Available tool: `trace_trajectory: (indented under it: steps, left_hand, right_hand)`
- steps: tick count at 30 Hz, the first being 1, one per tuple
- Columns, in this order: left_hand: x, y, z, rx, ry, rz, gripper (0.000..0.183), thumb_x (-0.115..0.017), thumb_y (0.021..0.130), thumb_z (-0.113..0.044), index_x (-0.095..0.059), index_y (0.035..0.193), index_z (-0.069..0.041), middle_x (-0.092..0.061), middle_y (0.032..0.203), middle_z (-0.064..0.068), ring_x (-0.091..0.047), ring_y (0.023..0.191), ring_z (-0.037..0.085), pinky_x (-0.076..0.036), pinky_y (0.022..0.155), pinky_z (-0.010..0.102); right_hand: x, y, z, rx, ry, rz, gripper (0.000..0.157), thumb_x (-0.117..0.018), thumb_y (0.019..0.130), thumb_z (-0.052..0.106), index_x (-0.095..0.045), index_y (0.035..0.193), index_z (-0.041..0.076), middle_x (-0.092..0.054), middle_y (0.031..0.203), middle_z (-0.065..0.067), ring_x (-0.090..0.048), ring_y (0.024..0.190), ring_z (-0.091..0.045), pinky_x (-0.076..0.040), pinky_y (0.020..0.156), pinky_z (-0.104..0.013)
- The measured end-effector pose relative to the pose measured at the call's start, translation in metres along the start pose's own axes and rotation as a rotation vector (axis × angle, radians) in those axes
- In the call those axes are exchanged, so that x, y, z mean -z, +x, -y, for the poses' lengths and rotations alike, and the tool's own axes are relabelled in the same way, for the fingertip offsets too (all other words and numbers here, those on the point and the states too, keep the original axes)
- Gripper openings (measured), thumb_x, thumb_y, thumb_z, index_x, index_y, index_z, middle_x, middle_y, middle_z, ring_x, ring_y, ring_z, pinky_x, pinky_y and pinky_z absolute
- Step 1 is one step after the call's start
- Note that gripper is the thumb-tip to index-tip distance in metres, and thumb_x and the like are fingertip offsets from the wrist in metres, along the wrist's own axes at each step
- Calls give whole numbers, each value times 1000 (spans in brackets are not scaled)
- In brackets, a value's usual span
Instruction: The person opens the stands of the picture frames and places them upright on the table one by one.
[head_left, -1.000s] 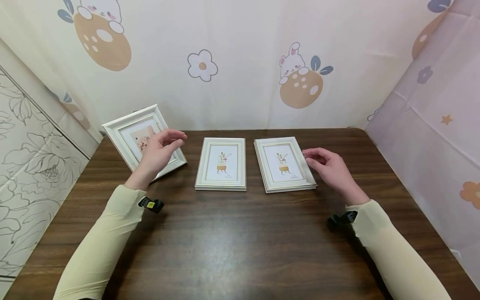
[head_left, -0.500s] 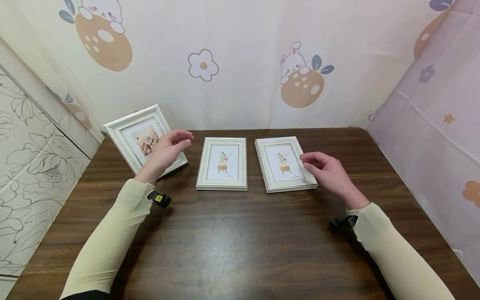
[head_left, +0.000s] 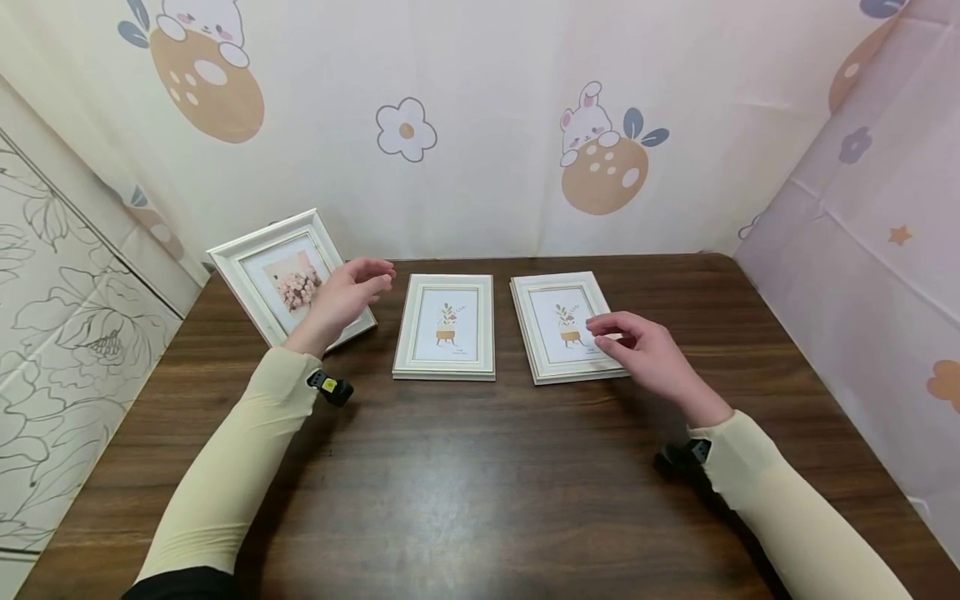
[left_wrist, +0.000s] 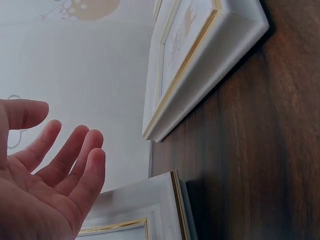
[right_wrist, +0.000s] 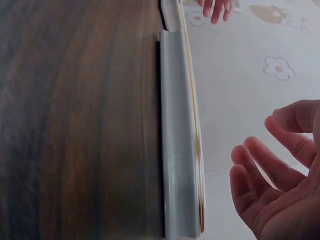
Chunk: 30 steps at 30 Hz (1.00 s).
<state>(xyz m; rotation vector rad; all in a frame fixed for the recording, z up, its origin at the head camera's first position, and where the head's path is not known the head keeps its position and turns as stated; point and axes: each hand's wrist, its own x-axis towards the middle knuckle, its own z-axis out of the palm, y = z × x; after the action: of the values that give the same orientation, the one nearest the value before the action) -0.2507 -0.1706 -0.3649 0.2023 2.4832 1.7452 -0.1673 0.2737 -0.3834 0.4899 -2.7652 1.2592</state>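
In the head view my left hand (head_left: 341, 302) hovers in front of a white picture frame (head_left: 273, 250) that stands tilted at the left, its photo of pink flowers partly covered. The fingers are relaxed and hold nothing. Flat on the table lies a middle white frame (head_left: 444, 373) with a potted-plant print. A similar right-hand frame (head_left: 536, 342) lies slightly turned. Over its right edge my right hand (head_left: 648, 354) is held, fingers loosely bent with nothing between them. In the right wrist view a gap shows between the right hand (right_wrist: 280, 185) and the frame's side (right_wrist: 180, 135).
The dark wooden table (head_left: 450, 483) reaches back to a patterned curtain (head_left: 480, 183). Another curtain (head_left: 870, 250) borders the right side, and a flower-drawn panel (head_left: 67, 317) the left. Small black cameras sit on both wrists.
My left hand has moved right, uncovering more of the flower photo. My right hand has shifted left and slightly nearer, over the right-hand frame's edge. The frames stay in place.
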Motion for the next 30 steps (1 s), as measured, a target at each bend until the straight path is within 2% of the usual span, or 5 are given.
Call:
trace_trajectory:
  steps: [5,12,15,22,30]
  left_hand:
    - [-4,5,-2,6,-24,24,31,-57,101,-15,-56,130,-4,-55,136,16,-55,119,27,-42,102,52]
    - [-12,12,-3,33,10,9,31,-57,100,-15,-56,130,-5,-56,136,16,-56,117,29,-43,100,53]
    - [-16,15,-4,38,39,12,32,-57,101,-18,-56,131,-5,-57,136,16,-57,118,31,-43,100,53]
    - [-22,22,-9,64,168,8,32,-55,102,-22,-56,131,-8,-60,130,12,-58,115,28,-45,95,42]
    - [-28,29,-9,117,262,53,39,-55,102,-28,-54,135,-9,-58,130,11,-57,114,27,-45,96,46]
  right_hand:
    - [-4,-3,2,36,17,10,22,-67,95,8,-69,117,5,-67,120,-6,-60,107,-19,-48,83,-17]
    - [-9,-8,8,68,19,34,21,-69,95,10,-70,116,8,-68,118,-3,-60,105,-17,-50,84,-23]
    - [-11,-10,8,79,19,47,21,-68,95,10,-70,116,8,-68,117,-3,-60,106,-17,-51,84,-25]
    - [-14,-12,9,97,29,82,18,-67,96,9,-70,113,7,-69,114,-1,-61,105,-17,-53,84,-30]
    - [-17,-14,12,121,29,113,15,-66,96,7,-71,110,5,-69,114,0,-61,106,-17,-54,83,-32]
